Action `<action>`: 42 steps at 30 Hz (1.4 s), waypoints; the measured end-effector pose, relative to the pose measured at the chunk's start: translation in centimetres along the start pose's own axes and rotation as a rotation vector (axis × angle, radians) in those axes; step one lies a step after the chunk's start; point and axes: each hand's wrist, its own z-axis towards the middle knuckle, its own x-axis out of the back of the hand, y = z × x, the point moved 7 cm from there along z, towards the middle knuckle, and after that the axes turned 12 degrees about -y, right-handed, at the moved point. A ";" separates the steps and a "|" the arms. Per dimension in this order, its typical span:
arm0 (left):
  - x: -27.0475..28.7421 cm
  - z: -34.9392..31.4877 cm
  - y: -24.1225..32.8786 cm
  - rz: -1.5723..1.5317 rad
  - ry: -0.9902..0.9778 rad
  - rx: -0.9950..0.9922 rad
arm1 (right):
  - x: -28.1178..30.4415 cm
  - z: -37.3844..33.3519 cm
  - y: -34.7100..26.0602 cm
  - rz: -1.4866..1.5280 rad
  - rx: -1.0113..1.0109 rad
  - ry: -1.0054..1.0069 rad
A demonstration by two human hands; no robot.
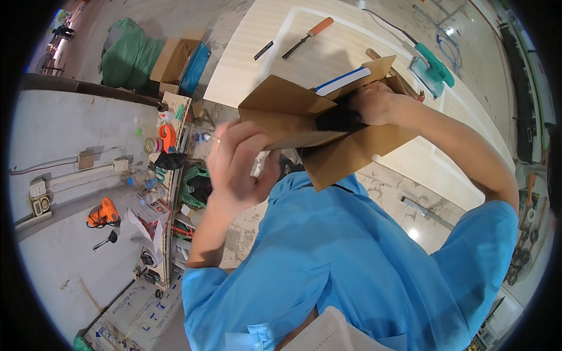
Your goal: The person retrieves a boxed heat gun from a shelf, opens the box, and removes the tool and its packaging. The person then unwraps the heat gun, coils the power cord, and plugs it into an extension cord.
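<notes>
An opened brown cardboard box (281, 126) with its flaps spread is held in front of my chest, over the near edge of the pale table. My left hand (243, 155), slightly blurred, is closed at the box's left side, fingers curled by the edge of a flap. My right hand (377, 102) reaches into the box from the right; its fingertips are hidden inside. Next to them shows something black (339, 119), too dark to make out. Just beyond the box lies a white-and-blue strip-shaped thing (342, 81), partly covered by a flap.
On the pale table (246, 76) lie an orange-handled chisel (307, 38), a small black strip (263, 50), a green corded sander (432, 69) and a wooden handle (374, 55), partly hidden. A cluttered shelf (170, 193) stands left; a green bag (129, 55) sits on the floor.
</notes>
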 end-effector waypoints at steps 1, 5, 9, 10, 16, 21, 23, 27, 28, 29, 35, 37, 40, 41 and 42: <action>-0.5 -0.3 -0.2 -0.030 0.069 0.024 | 0.1 0.0 -0.4 -0.015 0.053 0.037; -3.4 -1.0 -1.3 -0.299 0.237 0.052 | -0.9 -0.5 -0.7 0.025 0.047 0.030; -7.8 -1.7 -0.9 -0.520 0.308 0.090 | -1.6 -0.9 -1.7 0.062 0.018 0.171; -8.5 -2.0 -0.8 -0.555 0.316 0.120 | -1.1 -1.2 -2.4 0.062 0.060 0.315; -13.8 -3.5 -3.3 -1.023 -0.186 0.684 | -1.3 0.0 -1.8 0.094 -0.160 -0.102; -8.9 -1.3 -3.7 -0.962 0.048 0.498 | 3.3 -3.2 -3.8 0.145 -0.122 -0.005; -6.6 -0.5 -3.2 -0.872 0.014 0.458 | 4.4 -4.6 -4.4 0.153 -0.094 -0.011; -2.4 1.5 -1.3 -0.602 -0.081 0.318 | 5.4 -6.4 -5.3 0.194 -0.114 0.006; -1.7 1.9 -0.8 -0.533 -0.115 0.288 | 5.4 -6.6 -5.6 0.203 -0.123 0.027; -1.1 2.2 -1.1 -0.577 -0.130 0.294 | 5.3 -6.8 -5.9 0.209 -0.121 0.050; -2.5 4.8 -7.0 -1.498 -0.546 -0.005 | 3.1 -6.5 -11.6 -0.227 0.255 0.183; -4.7 2.8 -11.4 -1.539 -0.627 0.161 | 2.3 -6.0 -13.3 -0.278 0.416 0.170; -14.2 -3.1 -16.0 -1.197 -0.788 0.757 | 1.8 -3.7 -15.7 -0.316 0.581 0.096; -16.8 -6.1 -15.7 -1.169 -0.903 0.851 | 1.7 -2.9 -16.7 -0.345 0.629 0.071; -19.1 -9.4 -15.5 -1.106 -1.023 0.990 | 1.6 -2.3 -17.6 -0.373 0.675 0.046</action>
